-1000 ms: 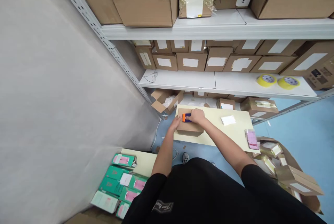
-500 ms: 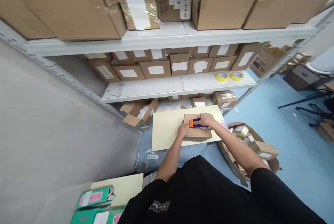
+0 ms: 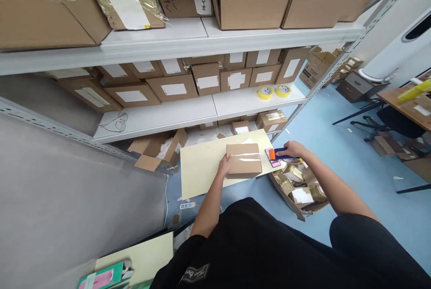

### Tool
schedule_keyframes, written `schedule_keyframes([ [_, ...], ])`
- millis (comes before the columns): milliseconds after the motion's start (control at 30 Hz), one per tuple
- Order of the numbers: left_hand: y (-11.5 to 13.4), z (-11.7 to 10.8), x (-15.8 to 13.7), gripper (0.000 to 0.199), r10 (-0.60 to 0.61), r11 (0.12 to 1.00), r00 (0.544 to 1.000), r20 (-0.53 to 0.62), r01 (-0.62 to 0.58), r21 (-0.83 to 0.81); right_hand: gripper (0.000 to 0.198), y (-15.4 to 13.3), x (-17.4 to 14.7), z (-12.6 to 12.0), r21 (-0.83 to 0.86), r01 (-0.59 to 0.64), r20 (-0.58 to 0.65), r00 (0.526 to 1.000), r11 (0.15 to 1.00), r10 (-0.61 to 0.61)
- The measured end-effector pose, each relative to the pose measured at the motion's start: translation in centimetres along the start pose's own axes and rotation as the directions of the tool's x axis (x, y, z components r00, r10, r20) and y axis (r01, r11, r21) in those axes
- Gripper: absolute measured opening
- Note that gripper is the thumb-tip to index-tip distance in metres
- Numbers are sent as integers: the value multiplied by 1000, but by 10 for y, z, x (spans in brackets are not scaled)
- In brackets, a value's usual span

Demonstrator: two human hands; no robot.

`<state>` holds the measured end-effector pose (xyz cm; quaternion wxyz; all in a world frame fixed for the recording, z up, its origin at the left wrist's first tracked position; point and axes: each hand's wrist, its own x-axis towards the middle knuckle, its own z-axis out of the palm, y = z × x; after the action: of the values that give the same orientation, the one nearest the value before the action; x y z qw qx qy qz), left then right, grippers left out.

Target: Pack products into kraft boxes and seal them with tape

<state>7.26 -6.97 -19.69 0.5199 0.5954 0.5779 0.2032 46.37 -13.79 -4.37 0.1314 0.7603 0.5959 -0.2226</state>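
Note:
A closed cardboard box (image 3: 243, 170) lies on the cream tabletop (image 3: 198, 168), with a strip of clear tape running along its top. My left hand (image 3: 225, 164) grips the box's left edge. To the right of the box, my right hand (image 3: 293, 150) is wrapped round the handle of a blue and orange tape dispenser (image 3: 272, 154). Clear tape seems to stretch from the box toward the dispenser. Below the dispenser, at the table's right end, lies a phone (image 3: 275, 163) with a lit pinkish screen, partly covered.
Metal shelves (image 3: 161, 123) hold many labelled boxes, two yellow tape rolls (image 3: 265, 92) and a pair of glasses (image 3: 121, 121). An open carton (image 3: 156, 147) stands left of the table. A large bin of packed boxes (image 3: 296, 206) stands at right, by the table. A power strip (image 3: 187, 206) lies on the floor.
My right hand has drawn the tape dispenser rightward across the box and past its right edge, leaving tape on top. My left hand stays on the box's left side. The view has shifted.

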Motion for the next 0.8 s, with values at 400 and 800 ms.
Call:
schedule_keyframes([
  [400, -54, -145, 2, 50, -197, 971, 956, -219, 221, 89, 69, -206, 39, 37, 237, 224, -73, 974, 945, -212],
  [800, -104, -141, -25, 63, -270, 953, 905, -330, 299, 41, 62, -401, 33, 63, 29, 236, 0, 972, 971, -237],
])
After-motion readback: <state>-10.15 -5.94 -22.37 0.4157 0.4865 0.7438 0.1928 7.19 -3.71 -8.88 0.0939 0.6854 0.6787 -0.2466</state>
